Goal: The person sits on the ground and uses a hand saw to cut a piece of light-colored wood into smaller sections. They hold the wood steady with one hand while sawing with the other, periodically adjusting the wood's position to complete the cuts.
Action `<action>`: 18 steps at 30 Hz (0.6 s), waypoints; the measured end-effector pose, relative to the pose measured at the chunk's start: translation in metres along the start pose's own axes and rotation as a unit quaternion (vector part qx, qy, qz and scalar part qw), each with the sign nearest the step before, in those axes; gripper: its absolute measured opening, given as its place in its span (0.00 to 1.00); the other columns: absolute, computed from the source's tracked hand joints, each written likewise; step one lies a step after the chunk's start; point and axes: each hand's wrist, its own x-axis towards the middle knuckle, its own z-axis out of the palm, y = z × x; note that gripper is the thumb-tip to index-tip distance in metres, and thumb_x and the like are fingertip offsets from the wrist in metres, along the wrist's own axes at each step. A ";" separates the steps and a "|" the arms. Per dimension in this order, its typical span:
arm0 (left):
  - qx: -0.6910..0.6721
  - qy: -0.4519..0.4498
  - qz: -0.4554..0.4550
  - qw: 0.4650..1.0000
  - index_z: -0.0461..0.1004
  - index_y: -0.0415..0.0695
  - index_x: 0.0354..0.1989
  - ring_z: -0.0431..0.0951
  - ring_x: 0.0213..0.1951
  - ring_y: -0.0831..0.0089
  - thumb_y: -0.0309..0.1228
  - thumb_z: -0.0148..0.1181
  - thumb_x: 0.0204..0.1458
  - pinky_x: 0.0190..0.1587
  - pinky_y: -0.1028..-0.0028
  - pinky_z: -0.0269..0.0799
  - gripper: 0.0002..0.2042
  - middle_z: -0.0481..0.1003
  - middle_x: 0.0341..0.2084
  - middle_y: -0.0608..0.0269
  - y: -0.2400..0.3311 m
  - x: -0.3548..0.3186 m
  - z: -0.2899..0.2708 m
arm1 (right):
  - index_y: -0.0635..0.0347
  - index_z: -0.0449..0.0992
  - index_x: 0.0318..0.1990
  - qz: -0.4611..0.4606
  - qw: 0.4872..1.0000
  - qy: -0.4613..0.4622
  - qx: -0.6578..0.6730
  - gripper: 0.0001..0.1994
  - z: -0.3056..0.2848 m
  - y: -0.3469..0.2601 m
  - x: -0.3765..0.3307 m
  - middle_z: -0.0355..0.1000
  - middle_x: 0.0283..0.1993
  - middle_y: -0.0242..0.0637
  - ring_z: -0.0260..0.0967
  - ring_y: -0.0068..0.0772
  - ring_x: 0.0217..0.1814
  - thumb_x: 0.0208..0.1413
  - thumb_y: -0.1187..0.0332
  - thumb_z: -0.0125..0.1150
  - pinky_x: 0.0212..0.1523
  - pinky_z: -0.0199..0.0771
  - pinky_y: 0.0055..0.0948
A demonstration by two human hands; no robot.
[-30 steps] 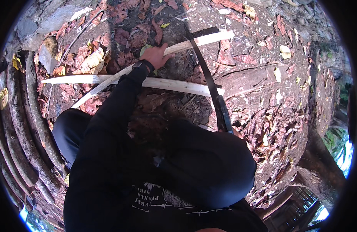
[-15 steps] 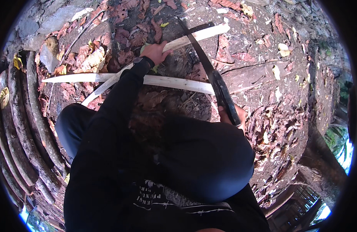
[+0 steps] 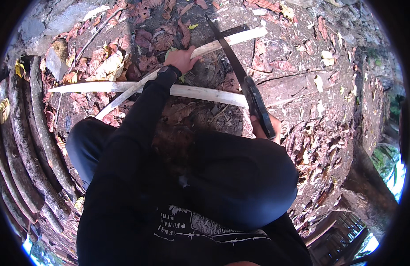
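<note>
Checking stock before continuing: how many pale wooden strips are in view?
2: the upper strip, gripped in the left hand, and the lower strip, crossing beneath it. Others may be hidden under the legs.

The right knee (image 3: 254, 177) hides the right forearm; the saw handle (image 3: 257, 102) partly covers the right grip (image 3: 276, 127).

sunlight falls on brown earth (image 3: 287, 42) strewn with dry leaves (image 3: 108, 66), near grey stones (image 3: 69, 20).

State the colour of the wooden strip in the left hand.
The strip is pale cream, best seen in the head view.
</note>
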 end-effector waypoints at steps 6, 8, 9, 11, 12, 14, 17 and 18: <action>-0.024 0.034 -0.036 0.998 0.73 0.49 0.56 0.85 0.27 0.46 0.60 0.52 0.69 0.32 0.49 0.79 0.26 0.81 0.23 0.49 -0.005 -0.012 0.001 | 0.65 0.77 0.35 -0.051 0.998 -0.007 -0.030 0.09 -0.008 0.002 -0.010 0.67 0.26 0.25 0.57 0.17 0.29 0.66 0.70 0.66 0.30 0.58 0.29; -0.036 0.042 -0.043 0.998 0.73 0.49 0.56 0.84 0.27 0.46 0.59 0.52 0.69 0.32 0.49 0.79 0.26 0.81 0.23 0.50 0.015 0.000 0.004 | 0.64 0.75 0.33 -0.022 0.999 0.043 -0.023 0.09 0.010 0.000 -0.001 0.64 0.24 0.25 0.55 0.18 0.28 0.65 0.71 0.66 0.30 0.58 0.30; -0.014 0.043 -0.058 0.997 0.73 0.48 0.56 0.84 0.27 0.46 0.59 0.52 0.69 0.32 0.49 0.79 0.25 0.81 0.23 0.50 0.002 -0.007 0.000 | 0.64 0.76 0.33 -0.049 0.999 0.021 -0.009 0.08 0.021 0.014 0.006 0.64 0.24 0.25 0.55 0.18 0.28 0.64 0.72 0.67 0.30 0.58 0.30; -0.029 0.030 -0.047 0.998 0.72 0.48 0.56 0.84 0.28 0.46 0.59 0.52 0.68 0.32 0.48 0.79 0.25 0.81 0.23 0.50 0.003 -0.011 -0.001 | 0.64 0.77 0.34 -0.062 0.997 0.029 -0.024 0.07 0.017 0.012 -0.001 0.65 0.24 0.25 0.57 0.18 0.28 0.63 0.73 0.67 0.30 0.59 0.30; -0.036 0.023 -0.041 0.998 0.72 0.48 0.56 0.85 0.28 0.46 0.58 0.52 0.68 0.32 0.48 0.79 0.25 0.81 0.23 0.50 0.004 -0.014 -0.001 | 0.64 0.77 0.34 -0.054 0.997 0.041 -0.027 0.06 0.015 0.012 -0.006 0.65 0.24 0.25 0.57 0.18 0.28 0.63 0.73 0.68 0.30 0.60 0.30; -0.059 0.016 -0.040 0.997 0.72 0.49 0.57 0.85 0.28 0.47 0.58 0.52 0.68 0.32 0.49 0.79 0.25 0.82 0.23 0.51 0.021 -0.018 0.005 | 0.63 0.79 0.35 -0.034 0.993 0.030 -0.109 0.06 -0.006 -0.008 -0.015 0.67 0.25 0.26 0.62 0.17 0.30 0.62 0.73 0.71 0.33 0.64 0.28; -0.063 0.040 -0.022 0.997 0.72 0.50 0.58 0.85 0.28 0.47 0.58 0.53 0.69 0.32 0.49 0.79 0.24 0.82 0.24 0.52 0.026 -0.028 0.022 | 0.65 0.81 0.38 -0.060 0.996 -0.001 -0.070 0.06 -0.015 -0.004 -0.022 0.69 0.26 0.26 0.65 0.17 0.30 0.62 0.71 0.70 0.33 0.66 0.27; -0.058 0.038 -0.024 0.997 0.72 0.50 0.58 0.85 0.28 0.47 0.57 0.53 0.69 0.32 0.49 0.79 0.24 0.82 0.24 0.52 0.030 -0.024 0.020 | 0.66 0.82 0.40 -0.066 0.995 -0.035 -0.064 0.07 -0.023 -0.002 -0.025 0.70 0.26 0.26 0.66 0.16 0.29 0.62 0.70 0.69 0.32 0.67 0.27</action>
